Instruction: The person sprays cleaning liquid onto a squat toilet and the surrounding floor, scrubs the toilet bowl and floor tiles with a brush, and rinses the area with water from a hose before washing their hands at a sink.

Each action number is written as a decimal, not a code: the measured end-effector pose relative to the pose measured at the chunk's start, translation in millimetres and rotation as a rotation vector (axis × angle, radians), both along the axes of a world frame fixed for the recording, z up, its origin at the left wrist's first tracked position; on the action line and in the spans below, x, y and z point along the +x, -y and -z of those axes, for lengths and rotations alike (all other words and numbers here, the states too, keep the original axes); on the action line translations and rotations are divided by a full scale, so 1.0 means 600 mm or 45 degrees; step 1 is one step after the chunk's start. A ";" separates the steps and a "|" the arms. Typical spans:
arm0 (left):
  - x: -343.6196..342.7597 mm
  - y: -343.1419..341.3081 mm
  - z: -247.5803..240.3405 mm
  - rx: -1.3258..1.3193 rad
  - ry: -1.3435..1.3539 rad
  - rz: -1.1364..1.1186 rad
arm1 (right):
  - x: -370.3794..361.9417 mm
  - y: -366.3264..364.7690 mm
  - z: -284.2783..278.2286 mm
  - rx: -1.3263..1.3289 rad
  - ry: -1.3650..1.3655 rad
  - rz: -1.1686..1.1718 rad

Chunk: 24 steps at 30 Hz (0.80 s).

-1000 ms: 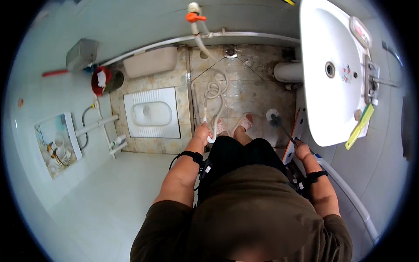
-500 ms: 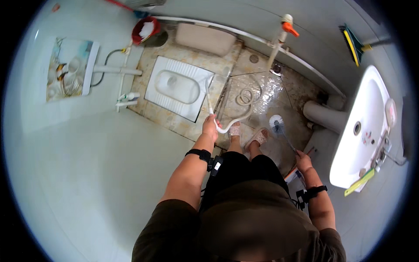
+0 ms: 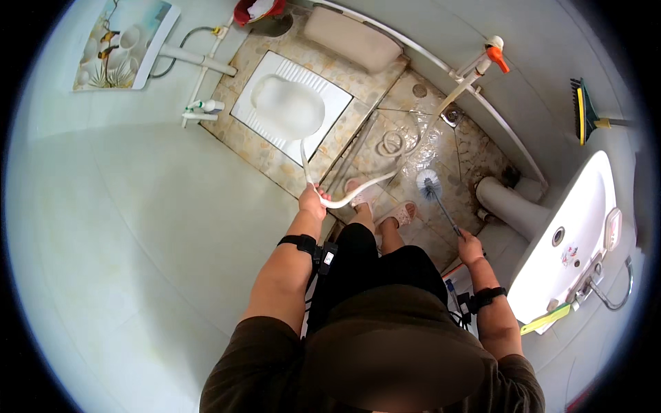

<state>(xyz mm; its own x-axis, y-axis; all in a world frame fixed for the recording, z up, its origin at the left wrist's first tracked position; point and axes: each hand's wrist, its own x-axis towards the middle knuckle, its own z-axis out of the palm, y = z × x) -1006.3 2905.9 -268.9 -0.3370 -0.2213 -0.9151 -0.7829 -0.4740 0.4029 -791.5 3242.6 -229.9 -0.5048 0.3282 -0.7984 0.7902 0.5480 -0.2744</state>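
My left hand (image 3: 313,202) is closed around a pale hose (image 3: 368,182) close to its free end, which points over the near edge of the white squat toilet (image 3: 336,110). Cloudy whitish water appears to fill the toilet's bowl. From my hand the hose runs right, loops on the wet tiles and reaches up to a wall tap with an orange handle (image 3: 497,59). My right hand (image 3: 470,247) grips the grey handle of a toilet brush (image 3: 429,185). Its round white bristle head hangs over or rests on the floor; I cannot tell which.
At right a white washbasin (image 3: 585,206) juts from the wall above a thick drainpipe (image 3: 513,208). A squeegee brush (image 3: 584,113) hangs higher up. Behind the toilet lie a beige tank lid-like block (image 3: 352,36) and a red bin (image 3: 259,11). A floor drain (image 3: 451,115) sits below the tap.
The bowl has gone from showing its bottom to being filled with cloudy white water. The hose end has moved to the toilet's near edge. My view has shifted; both hands keep their holds.
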 end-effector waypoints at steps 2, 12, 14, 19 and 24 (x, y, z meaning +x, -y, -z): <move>0.013 0.010 0.007 0.018 0.035 -0.042 | -0.014 0.002 -0.005 -0.011 0.028 -0.030; 0.007 0.081 -0.011 -0.188 0.033 -0.566 | -0.063 0.043 -0.031 -0.043 0.082 -0.022; -0.013 0.110 -0.028 -0.233 -0.035 -0.642 | -0.084 0.055 -0.033 -0.062 0.050 -0.081; -0.071 0.189 -0.024 -0.245 -0.103 -0.649 | -0.113 0.051 -0.013 -0.084 -0.011 -0.254; -0.157 0.242 -0.056 -0.243 -0.207 -0.591 | -0.187 0.090 -0.066 -0.085 0.149 -0.178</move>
<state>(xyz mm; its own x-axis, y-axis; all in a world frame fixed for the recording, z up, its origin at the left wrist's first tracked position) -1100.8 2760.5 -235.4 -0.2980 -0.5390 -0.7878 -0.4280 -0.6622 0.6150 -903.5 3188.9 -190.3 -0.4440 0.2058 -0.8721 0.7364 0.6383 -0.2243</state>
